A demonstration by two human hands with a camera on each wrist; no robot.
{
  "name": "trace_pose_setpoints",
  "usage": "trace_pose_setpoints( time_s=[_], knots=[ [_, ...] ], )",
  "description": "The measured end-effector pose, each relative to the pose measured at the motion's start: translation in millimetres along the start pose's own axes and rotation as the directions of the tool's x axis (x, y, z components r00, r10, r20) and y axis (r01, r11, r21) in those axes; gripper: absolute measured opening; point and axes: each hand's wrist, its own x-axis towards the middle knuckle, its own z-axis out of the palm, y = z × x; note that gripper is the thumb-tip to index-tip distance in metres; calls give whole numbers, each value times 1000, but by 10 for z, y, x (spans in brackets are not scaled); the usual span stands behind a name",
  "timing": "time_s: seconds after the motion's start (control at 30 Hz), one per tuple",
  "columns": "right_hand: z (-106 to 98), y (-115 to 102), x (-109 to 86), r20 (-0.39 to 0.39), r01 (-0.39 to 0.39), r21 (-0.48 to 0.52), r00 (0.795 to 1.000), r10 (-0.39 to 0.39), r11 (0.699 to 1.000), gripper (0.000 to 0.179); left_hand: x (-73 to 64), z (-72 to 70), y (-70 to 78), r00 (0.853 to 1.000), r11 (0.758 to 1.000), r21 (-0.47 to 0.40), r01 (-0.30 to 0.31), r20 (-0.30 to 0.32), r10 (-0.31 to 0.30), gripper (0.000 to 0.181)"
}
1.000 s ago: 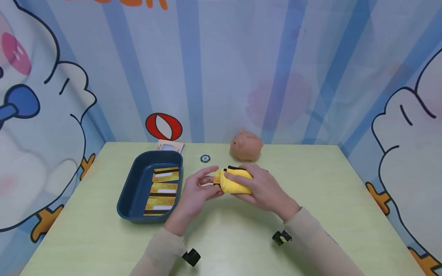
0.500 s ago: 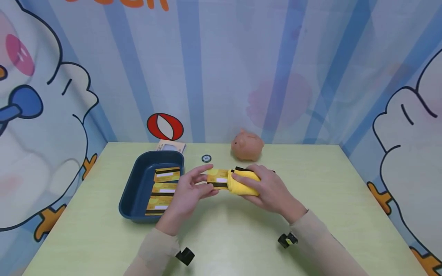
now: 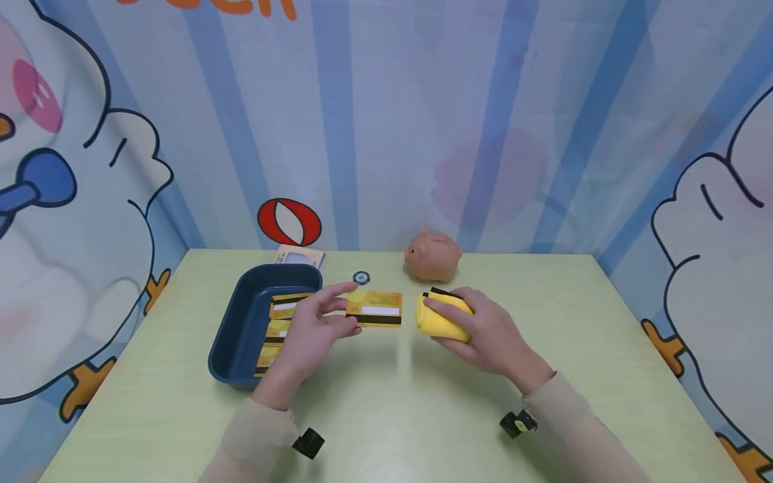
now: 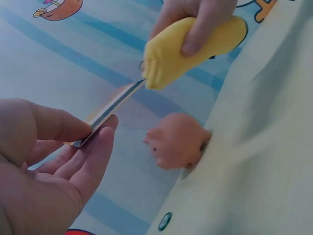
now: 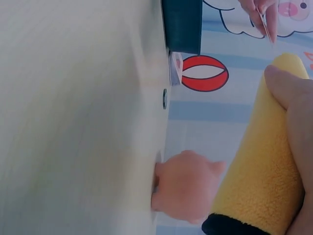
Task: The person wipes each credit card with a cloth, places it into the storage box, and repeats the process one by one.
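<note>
My left hand [image 3: 311, 335] pinches a gold bank card [image 3: 374, 308] with a black stripe and a white strip by its left end. To the right, my right hand [image 3: 486, 332] grips a rolled yellow cloth [image 3: 443, 316] with a dark edge. In the head view a small gap separates card and cloth. The left wrist view shows the thumb [image 4: 61, 125] on top of the card [image 4: 110, 107] and fingers beneath it. Fuzzy fabric of the cloth [image 5: 266, 161] fills the right wrist view's lower right. More gold cards [image 3: 278, 330] lie in the blue tray [image 3: 226, 349], partly hidden behind my left hand.
A pink piggy bank [image 3: 432, 255] stands at the table's back edge. Left of it lies a round dark chip [image 3: 361, 278]. Behind the tray is a flat pale card-like item [image 3: 300, 255]. A printed curtain [image 3: 392, 121] rises behind the table [image 3: 386, 429].
The gold card has come out of the yellow cloth and moved left with my left hand. My right hand has shifted right, still holding the cloth.
</note>
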Motion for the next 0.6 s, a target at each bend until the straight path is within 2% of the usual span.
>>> trace_pose_setpoints(
  time_s=[0.17,0.23,0.3,0.4,0.5,0.6],
  knots=[
    [-16,70,-104,8,-133,-15,991,133,991,68,-36,-222,87,998,991,126,-46,-43,52,53],
    [-28,97,-144,21,-198,-25,980,199,980,67,-49,-334,116,996,980,190,-54,-60,66,52],
    [-45,132,-184,48,-274,-31,960,275,961,67,-61,-452,143,994,969,242,-56,-74,76,51],
    [-78,194,-240,110,-406,-43,906,409,913,66,-88,-624,177,992,949,311,-50,-94,83,52],
    [-121,279,-306,173,-529,-59,830,531,846,64,-118,-780,193,991,925,378,-37,-103,81,52],
    [-182,364,-372,223,-612,-73,759,611,787,64,-140,-919,179,993,897,442,-9,-101,60,51]
  ],
)
